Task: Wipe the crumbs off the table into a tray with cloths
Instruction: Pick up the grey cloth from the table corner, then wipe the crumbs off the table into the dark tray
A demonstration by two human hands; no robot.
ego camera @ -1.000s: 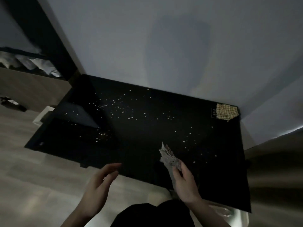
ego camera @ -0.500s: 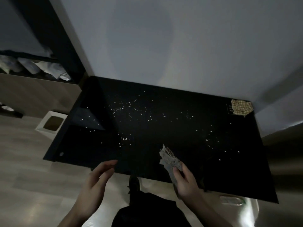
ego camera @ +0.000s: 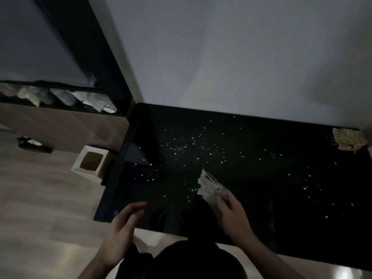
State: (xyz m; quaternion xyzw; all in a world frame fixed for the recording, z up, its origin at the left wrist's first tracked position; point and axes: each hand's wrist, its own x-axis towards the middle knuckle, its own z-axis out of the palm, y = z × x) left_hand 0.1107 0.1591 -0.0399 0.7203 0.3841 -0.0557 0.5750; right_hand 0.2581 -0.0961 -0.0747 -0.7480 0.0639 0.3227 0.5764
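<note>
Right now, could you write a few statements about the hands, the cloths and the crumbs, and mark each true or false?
1. The right hand grips a pale cloth. True.
2. The left hand holds a cloth as well. False: it is open and holds nothing.
3. Crumbs lie scattered over the black table. True.
4. The checked cloth lies at the table's near left corner. False: it lies at the far right corner.
5. A white bin stands on the table. False: it stands on the floor, left of the table.
</note>
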